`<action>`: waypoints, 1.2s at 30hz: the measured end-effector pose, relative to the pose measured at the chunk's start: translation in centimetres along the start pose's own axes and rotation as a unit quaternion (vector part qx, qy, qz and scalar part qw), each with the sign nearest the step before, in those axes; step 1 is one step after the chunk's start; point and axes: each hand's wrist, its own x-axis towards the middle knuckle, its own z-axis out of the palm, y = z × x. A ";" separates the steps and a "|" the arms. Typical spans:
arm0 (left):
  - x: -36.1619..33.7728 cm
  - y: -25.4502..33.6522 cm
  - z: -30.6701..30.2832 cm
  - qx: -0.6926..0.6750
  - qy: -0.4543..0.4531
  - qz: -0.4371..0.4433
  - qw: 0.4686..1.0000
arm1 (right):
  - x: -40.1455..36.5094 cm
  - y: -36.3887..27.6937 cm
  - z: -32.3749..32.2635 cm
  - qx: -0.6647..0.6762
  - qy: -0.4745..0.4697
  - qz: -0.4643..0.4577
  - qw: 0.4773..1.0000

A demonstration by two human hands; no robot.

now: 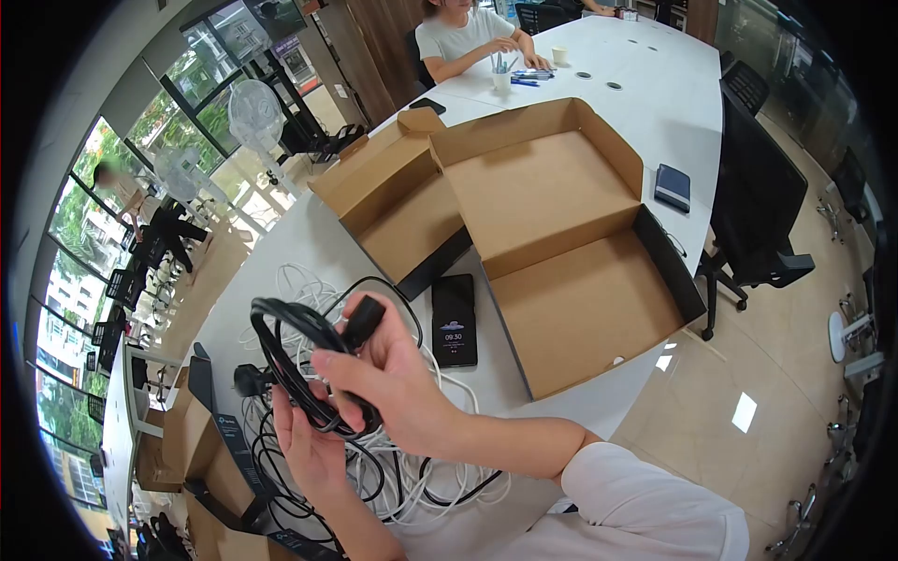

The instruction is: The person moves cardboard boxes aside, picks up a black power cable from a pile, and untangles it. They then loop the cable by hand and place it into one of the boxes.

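Note:
A coiled black power cable [286, 369] is held up between my two hands over the near side of the table. My left hand [313, 453] supports the coil from below, its fingers closed around the lower loops. My right hand [398, 379] grips the coil from the right, thumb across it, with the black connector end [365, 321] against its fingers. The cable's plug [251, 381] sticks out to the left. Beneath both hands lies a tangle of white cables [407, 486] and black cables, partly hidden by my wrists.
Two open cardboard boxes, a large one [585, 304] and a smaller one [398, 210], stand beyond my hands. A phone [454, 323] lies beside them. More open boxes [201, 439] are at left. Across the white table [655, 112], a person sits near a cup of pens [501, 79].

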 end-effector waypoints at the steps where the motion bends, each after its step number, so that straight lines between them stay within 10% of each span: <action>1: 0.0 -0.1 -0.2 -0.004 0.005 -0.012 1.000 | 0.1 -0.2 0.0 -0.012 -0.015 -0.002 1.000; 26: -2.9 3.0 0.5 0.066 0.000 0.011 0.998 | -3.6 -4.4 -1.9 -0.330 -0.017 -0.213 0.919; 36: -1.1 -1.4 7.1 0.198 -0.050 -0.027 0.979 | -14.1 -7.8 -10.7 -0.370 0.183 -0.314 0.855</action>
